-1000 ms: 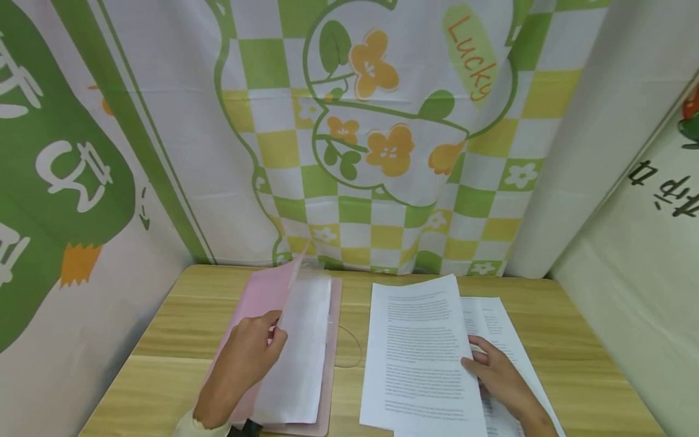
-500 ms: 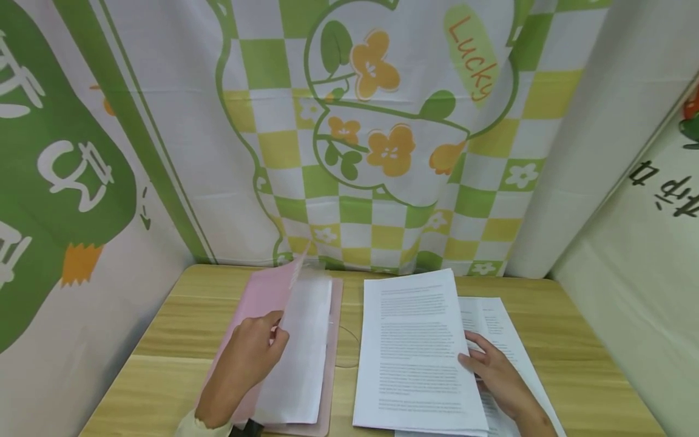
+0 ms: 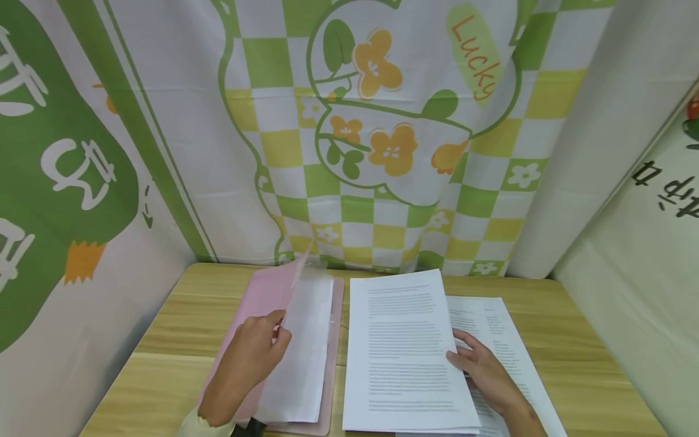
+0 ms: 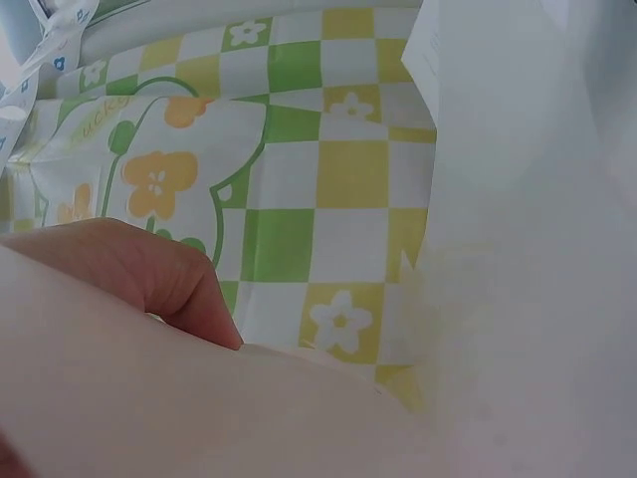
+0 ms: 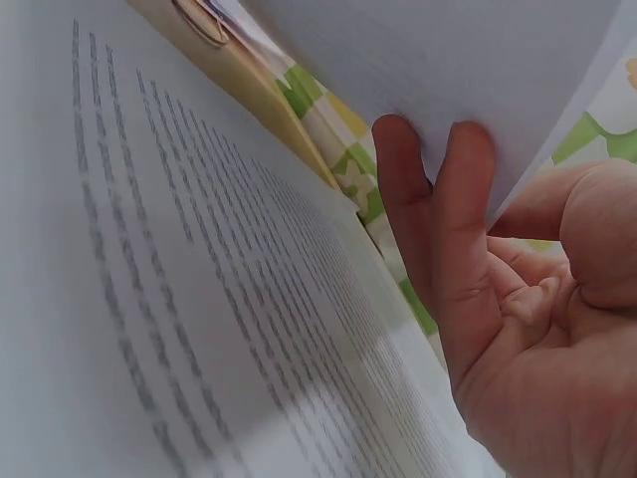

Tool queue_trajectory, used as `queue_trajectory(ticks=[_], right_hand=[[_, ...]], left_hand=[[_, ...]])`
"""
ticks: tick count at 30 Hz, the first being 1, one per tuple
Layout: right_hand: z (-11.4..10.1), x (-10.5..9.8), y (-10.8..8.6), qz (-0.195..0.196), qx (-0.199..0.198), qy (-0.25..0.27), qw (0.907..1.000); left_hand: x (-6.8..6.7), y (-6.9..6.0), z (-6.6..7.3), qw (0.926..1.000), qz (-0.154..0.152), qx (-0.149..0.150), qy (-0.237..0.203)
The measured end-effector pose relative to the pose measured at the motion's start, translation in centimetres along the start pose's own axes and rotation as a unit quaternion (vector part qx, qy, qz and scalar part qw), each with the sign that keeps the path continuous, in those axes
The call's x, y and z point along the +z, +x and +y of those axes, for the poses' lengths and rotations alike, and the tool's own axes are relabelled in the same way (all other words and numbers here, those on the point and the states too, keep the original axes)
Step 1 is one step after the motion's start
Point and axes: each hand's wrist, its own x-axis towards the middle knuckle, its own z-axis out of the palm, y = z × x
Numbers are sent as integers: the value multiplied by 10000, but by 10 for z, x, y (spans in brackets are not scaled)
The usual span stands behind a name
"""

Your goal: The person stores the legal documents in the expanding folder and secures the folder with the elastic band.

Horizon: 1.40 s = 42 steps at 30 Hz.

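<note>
On the left of the table lies a pink folder (image 3: pixel 267 285) with its cover raised, and white pages (image 3: pixel 300 364) inside. My left hand (image 3: pixel 248 358) pinches the cover's edge between thumb and fingers; in the left wrist view the thumb and finger (image 4: pixel 169 279) meet at the cover's edge. My right hand (image 3: pixel 488 376) grips a printed stack of sheets (image 3: pixel 406 358) by its right edge, thumb on top, held over other printed sheets (image 3: pixel 505 334). The right wrist view has the fingers of my right hand (image 5: pixel 528 299) behind the held sheets (image 5: pixel 438 60).
The wooden table (image 3: pixel 595 364) runs along a checked green and yellow curtain (image 3: pixel 360 212) at the back. Printed cloths hang at both sides. In the right wrist view a thin loop (image 5: pixel 204 22) lies on the table.
My right hand and its stack have moved left, closer to the folder, and now cover most of the thin loop in the head view. My left hand and the raised cover have barely moved.
</note>
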Motion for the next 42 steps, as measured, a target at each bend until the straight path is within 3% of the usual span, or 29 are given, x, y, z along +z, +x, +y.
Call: queue_trajectory(ticks=[7,16,24,32,42], right_hand=[[-4,10,7,-281,-95,95,9995],[-6,21,13,-221,-77,58,9997],[-5,29,17,-433,-208,38,9988],[-9,39,19,-193,-192,-28,9996],[-11,49,34,-251,-256,209,9991]], left_hand=[[0,1,1,10000,-30,-10,8],[0,0,3,9999,8,94,-55],[2,-1,1,10000,31,58,-32],[3,0,1,10000,57,63,-17],[4,1,1,9998,96,182,23]])
